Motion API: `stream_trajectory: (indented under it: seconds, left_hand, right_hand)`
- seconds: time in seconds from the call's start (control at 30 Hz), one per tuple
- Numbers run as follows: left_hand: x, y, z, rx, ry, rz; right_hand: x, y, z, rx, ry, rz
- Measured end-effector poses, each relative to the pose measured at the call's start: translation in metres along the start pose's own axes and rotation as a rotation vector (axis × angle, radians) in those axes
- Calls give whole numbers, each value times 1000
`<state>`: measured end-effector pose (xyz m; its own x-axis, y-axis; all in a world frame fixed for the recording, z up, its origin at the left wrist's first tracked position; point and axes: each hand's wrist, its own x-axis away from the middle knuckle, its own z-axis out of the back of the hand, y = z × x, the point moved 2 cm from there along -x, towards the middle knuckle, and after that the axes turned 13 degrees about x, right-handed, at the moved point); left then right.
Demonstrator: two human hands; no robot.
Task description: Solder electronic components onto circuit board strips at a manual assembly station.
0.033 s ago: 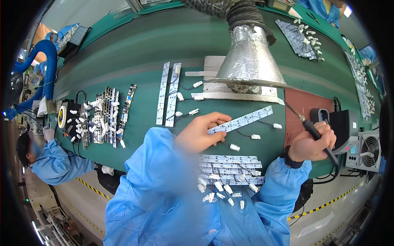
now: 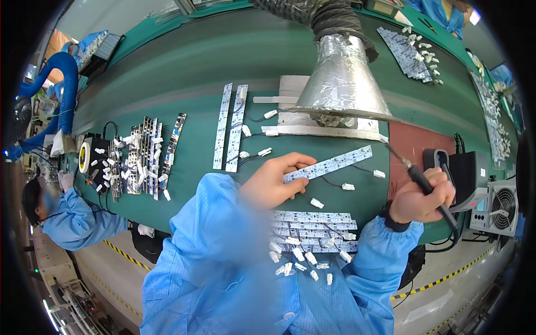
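Nothing has visibly shifted since the earlier frame: both hands keep their places over the green worktop [image 2: 184,72]. The left hand [image 2: 273,184] is partly curled, thumb and fingertips pinching the near end of a long, thin white LED strip board [image 2: 329,163], which lies slantwise on the worktop with its far end rising to the right. The right hand [image 2: 421,198] is closed in a fist round the dark handle of a soldering iron [image 2: 416,178], whose thin metal tip points up and left toward the far end of the strip without clearly touching it. Small white plastic connectors [image 2: 347,186] on short dark wires lie just beside the strip. Close to the person's blue smock sits a flat stack of finished strip boards [image 2: 312,223] with loose connectors scattered at its edge. Above the hands hangs a crinkled, foil-wrapped funnel hood [image 2: 340,78]. Two more strips [image 2: 230,127] lie upright-lengthwise to the left, and a red-brown mat [image 2: 416,142] lies on the right.
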<state>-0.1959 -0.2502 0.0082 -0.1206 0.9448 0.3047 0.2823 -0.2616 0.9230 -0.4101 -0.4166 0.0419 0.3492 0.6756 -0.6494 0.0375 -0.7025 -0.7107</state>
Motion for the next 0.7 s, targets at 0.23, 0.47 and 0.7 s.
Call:
stream_trajectory:
  seconds: [0.23,0.47,0.7]
  left_hand:
    - [1,-4,2,-278,107,-260]
    - [3,0,2,-226,100,-245]
    - [3,-1,2,-228,102,-249]
  right_hand:
    - [55,-31,-22,0,-578,171]
    - [59,-36,-32,-12,-803,268]
    - [64,-35,-35,7,-795,308]
